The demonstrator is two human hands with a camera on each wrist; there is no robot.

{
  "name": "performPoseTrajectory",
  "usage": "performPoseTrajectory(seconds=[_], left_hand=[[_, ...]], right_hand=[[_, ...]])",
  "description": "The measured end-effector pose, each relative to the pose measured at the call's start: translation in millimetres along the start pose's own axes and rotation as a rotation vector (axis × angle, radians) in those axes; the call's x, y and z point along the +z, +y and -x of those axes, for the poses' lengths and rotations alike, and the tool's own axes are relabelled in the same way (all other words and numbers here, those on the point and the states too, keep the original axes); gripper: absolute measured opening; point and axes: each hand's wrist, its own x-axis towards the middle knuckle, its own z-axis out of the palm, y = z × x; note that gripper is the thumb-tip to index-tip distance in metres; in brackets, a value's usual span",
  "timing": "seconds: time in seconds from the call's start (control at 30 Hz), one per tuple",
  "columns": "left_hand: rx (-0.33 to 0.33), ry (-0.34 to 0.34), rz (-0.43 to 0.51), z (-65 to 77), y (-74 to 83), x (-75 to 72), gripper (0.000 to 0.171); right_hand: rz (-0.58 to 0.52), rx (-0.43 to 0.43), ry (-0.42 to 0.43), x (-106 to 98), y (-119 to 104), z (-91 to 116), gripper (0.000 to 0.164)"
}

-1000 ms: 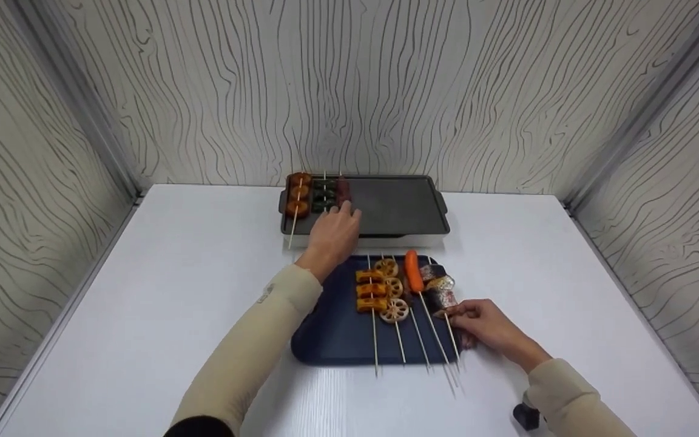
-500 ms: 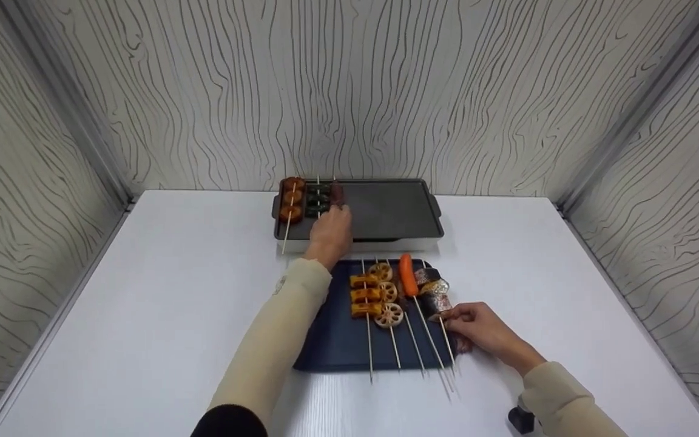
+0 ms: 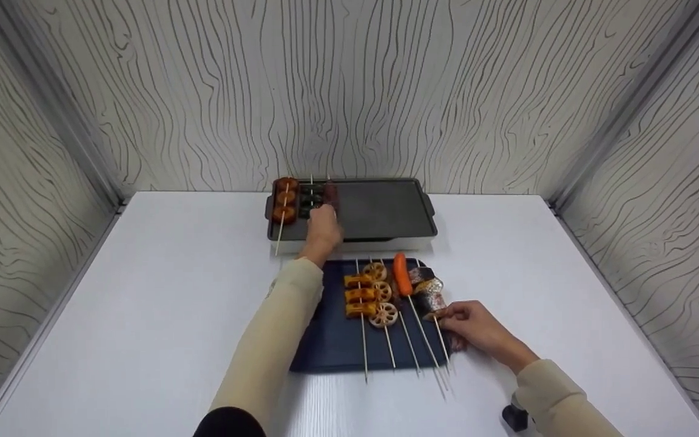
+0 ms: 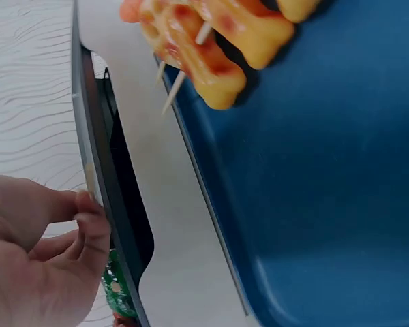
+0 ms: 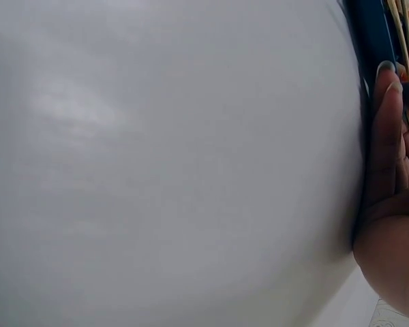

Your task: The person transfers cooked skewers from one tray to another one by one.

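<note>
My left hand (image 3: 324, 229) is at the front of the dark griddle (image 3: 386, 209), below a dark red skewer (image 3: 330, 193). In the left wrist view, the thumb and forefinger of the left hand (image 4: 58, 238) pinch a thin wooden stick (image 4: 90, 177) over the griddle's edge. At the right side of the navy tray (image 3: 325, 346), my right hand (image 3: 474, 326) pinches the lower end of a skewer with dark, silvery pieces (image 3: 429, 301). Seen from the right wrist, the right hand's fingers (image 5: 387, 143) lie along the tray's edge; its grip is partly cut off.
Round orange-brown pieces on a skewer (image 3: 284, 199) and a dark green skewer (image 3: 310, 197) lie left on the griddle. The tray also bears a yellow skewer (image 3: 360, 295), a lotus root skewer (image 3: 384, 314) and an orange sausage skewer (image 3: 402, 274). Patterned walls enclose the white table (image 3: 161, 291).
The left hand's fingers, spread over the green and dark red skewers earlier, have drawn together near the griddle's front. The right hand keeps its place at the tray. The head view has shifted slightly.
</note>
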Motion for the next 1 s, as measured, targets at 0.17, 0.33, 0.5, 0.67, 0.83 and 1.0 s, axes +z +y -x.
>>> performPoseTrajectory(seconds=[0.17,0.33,0.5,0.67,0.83,1.0], left_hand=[[0.004,-0.036,0.114,1.7,-5.7,-3.2,0.050],[0.069,-0.025,0.218,6.9,-8.5,-5.6,0.048],[0.157,0.036,0.289,14.4,-4.3,-6.7,0.041],[0.174,0.040,0.321,23.9,-0.2,-11.1,0.012],[0.203,0.006,0.325,38.5,1.8,-18.7,0.020],[0.214,-0.020,0.355,53.2,4.6,-24.6,0.021]], right_hand=[[-0.011,-0.036,-0.010,2.5,2.0,-0.3,0.022],[-0.008,-0.041,-0.005,2.6,3.2,-1.0,0.020],[0.003,-0.021,0.002,0.8,1.9,-0.8,0.023],[-0.002,-0.023,-0.001,0.8,1.3,-1.2,0.024],[-0.004,-0.020,-0.006,0.2,2.6,-1.7,0.024],[-0.014,-0.015,-0.010,-0.3,2.6,-2.2,0.025]])
